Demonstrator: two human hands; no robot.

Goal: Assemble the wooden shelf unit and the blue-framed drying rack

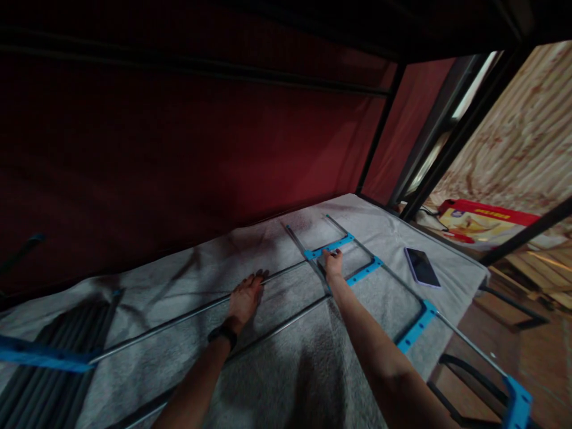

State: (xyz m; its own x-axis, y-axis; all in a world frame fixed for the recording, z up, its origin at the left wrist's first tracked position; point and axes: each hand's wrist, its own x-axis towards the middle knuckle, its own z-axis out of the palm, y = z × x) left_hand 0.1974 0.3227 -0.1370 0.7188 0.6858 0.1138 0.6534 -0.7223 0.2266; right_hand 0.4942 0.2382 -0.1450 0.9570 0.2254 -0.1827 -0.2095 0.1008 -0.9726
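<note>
My left hand (245, 296) rests on a long metal tube (187, 316), its fingers stretched out over the tube and the cloth. My right hand (333, 262) is closed at the edge of a blue connector bar (335, 245), which joins two tubes of a flat rack frame. Right beside it, a second blue bar (364, 273) crosses the same frame. Further right sits another blue bar (417, 325), partly covered by my right forearm. One more blue piece (518, 399) caps the tube end beyond the bed's edge. My fingertips are partly hidden on the right hand.
A grey blanket (286, 369) covers the bed. Several dark tubes (58, 357) lie at the left under a blue bar (44, 354). A phone (421, 266) lies to the right. Dark metal posts (379, 137) frame the bed, and a red box (487, 223) stands beyond.
</note>
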